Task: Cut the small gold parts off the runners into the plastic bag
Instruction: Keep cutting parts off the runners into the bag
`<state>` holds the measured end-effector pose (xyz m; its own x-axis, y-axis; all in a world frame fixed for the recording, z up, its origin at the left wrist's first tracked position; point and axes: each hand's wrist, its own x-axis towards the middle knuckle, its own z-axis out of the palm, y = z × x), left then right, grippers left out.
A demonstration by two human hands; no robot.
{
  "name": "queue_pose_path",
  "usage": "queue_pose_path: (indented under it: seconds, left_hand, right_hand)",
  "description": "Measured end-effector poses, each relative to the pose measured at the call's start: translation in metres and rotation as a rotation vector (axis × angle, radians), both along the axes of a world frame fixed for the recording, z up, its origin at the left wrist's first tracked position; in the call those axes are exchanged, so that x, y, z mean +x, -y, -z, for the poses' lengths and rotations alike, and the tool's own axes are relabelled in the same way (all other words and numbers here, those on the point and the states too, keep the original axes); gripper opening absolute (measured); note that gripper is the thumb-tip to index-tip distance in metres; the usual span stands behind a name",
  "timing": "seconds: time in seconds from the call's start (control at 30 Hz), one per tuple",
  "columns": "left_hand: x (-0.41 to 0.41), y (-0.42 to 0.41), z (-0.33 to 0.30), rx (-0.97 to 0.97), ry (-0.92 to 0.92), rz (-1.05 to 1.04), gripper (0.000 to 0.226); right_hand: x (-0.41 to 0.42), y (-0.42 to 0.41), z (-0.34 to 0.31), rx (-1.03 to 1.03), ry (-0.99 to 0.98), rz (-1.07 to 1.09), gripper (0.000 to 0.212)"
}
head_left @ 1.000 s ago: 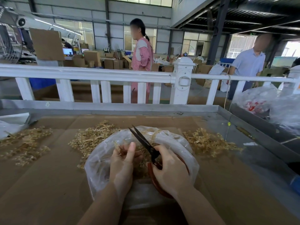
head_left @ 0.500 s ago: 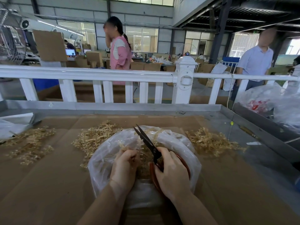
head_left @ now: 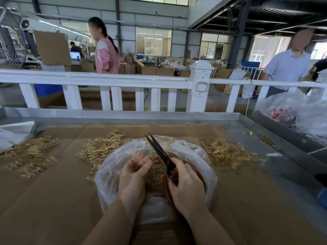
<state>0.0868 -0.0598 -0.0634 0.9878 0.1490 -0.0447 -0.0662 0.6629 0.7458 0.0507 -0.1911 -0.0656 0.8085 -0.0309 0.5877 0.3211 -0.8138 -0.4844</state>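
Clear plastic bag [head_left: 109, 175], mouth open on the brown cardboard-lined table [head_left: 53, 200]: holds a layer of cut gold parts. Left hand [head_left: 132, 181] pinches a gold runner [head_left: 139, 157] over it. Right hand [head_left: 185, 190] grips red-handled black scissors [head_left: 159, 149], blades slightly apart. Three heaps of gold runners [head_left: 228, 152] lie around it; whether uncut, cannot tell.

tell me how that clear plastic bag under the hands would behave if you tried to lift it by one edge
The plastic bag looks thin and crumpled, so it would probably flop and sag. The gold parts pooled inside would likely slide toward the low side. Its glossy film may be slippery.
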Motion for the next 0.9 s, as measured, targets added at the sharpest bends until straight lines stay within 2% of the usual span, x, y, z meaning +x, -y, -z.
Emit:
queue_pose_path:
  seconds: [0.13, 0.4, 0.5, 0.67, 0.9]
  left_hand:
    - [0.0012, 0.0007, 0.0002, -0.021, 0.007, -0.033, 0.011]
    - [0.0029, -0.0002, 0.0015, -0.069, 0.029, -0.028, 0.013]
    - [0.0014, -0.0007, -0.0006, -0.096, 0.014, -0.018, 0.021]
    - [-0.0003, 0.0002, -0.0005, -0.021, -0.012, -0.065, 0.029]
    - [0.0005, -0.0008, 0.0031, -0.007, 0.028, -0.046, 0.024]
  right_hand:
    - [-0.0004, -0.001, 0.0004, 0.003, 0.013, 0.004, 0.048]
    - [-0.0015, -0.0023, 0.0006, -0.002, 0.026, -0.001, 0.047]
    - [-0.0018, -0.0025, 0.0002, -0.004, 0.026, -0.007, 0.047]
    - [-0.0025, -0.0032, -0.0001, -0.001, 0.033, -0.012, 0.047]
    - [-0.0027, -0.0019, -0.0009, 0.013, 0.037, -0.02, 0.047]
